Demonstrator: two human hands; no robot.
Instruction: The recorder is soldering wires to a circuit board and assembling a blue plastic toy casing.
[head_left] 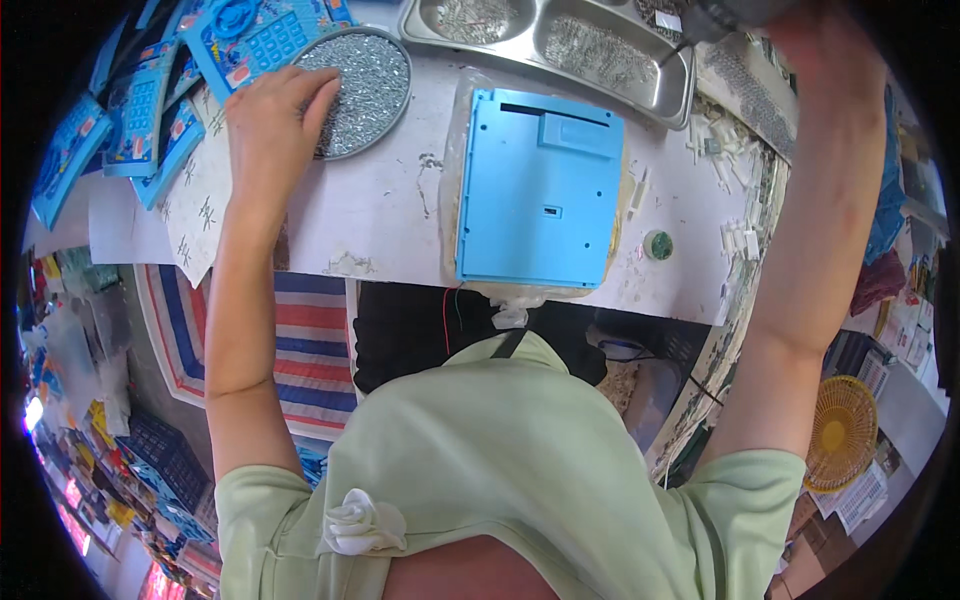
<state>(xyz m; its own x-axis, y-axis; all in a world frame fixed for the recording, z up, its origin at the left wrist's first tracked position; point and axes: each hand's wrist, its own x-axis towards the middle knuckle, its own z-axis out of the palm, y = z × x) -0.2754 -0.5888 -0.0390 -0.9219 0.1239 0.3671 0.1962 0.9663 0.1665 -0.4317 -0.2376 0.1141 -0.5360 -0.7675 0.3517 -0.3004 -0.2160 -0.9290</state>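
Note:
My left hand (273,112) is over the left side of a round grey tray (409,84) full of small silver screws (368,90). Its fingers curl together, and whatever the tips hold is hidden. At the upper right, my right hand (822,45) is blurred and grips a dark power screwdriver (722,18). The tool's bit points down at the right compartment of a steel tray (683,108) holding small metal pieces (590,55). Between my arms, a light blue plastic housing (540,200) with a slot and several small holes lies on a padded base (447,235), touched by neither hand.
Blue printed keypad panels (270,45) are piled at the far left beside patterned paper (195,205). Right of the housing are a small round green-topped container (658,245) and scattered white plastic pieces (738,240). A yellow basket (842,432) is at the lower right.

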